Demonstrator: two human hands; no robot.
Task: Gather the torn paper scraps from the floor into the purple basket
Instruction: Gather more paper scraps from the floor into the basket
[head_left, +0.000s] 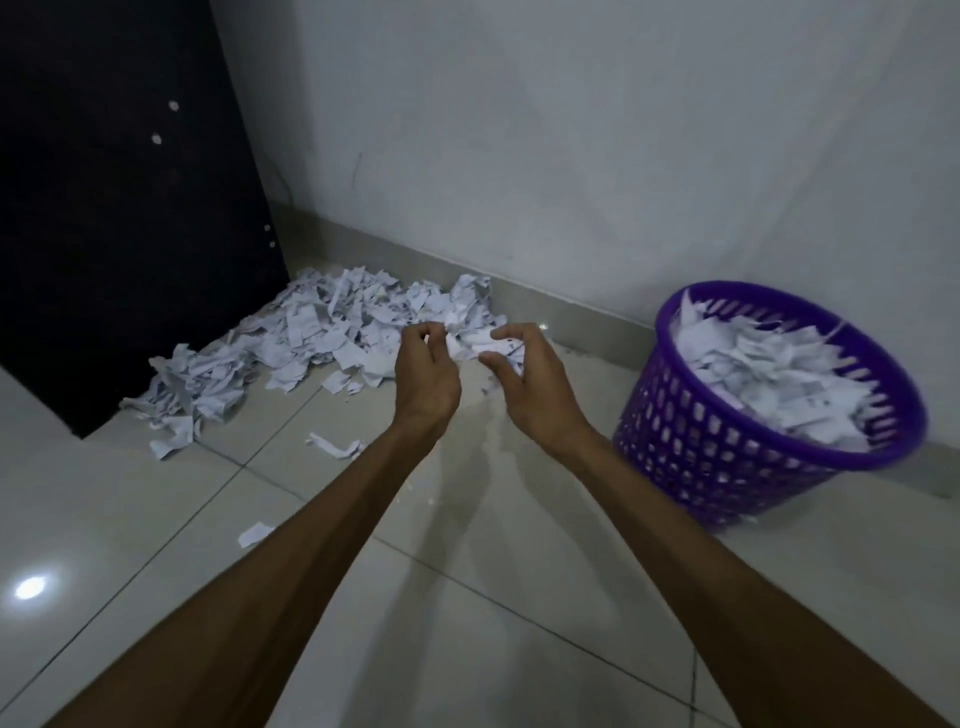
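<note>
Both hands reach out over the paper scraps heaped on the far floor by the wall. Left hand has its fingers curled — whether they pinch a scrap I cannot tell. Right hand curls half-open, empty. To the right stands the purple basket — tilted, piled with scraps, well apart from the heap.

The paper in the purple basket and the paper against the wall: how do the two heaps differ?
The paper in the basket is packed into a mound reaching the rim of the purple basket; the pile on the floor sprawls low and wide along the wall beside a dark panel. Loose strays lie around the floor pile, none beside the basket heap. Both are torn white scraps.
</note>
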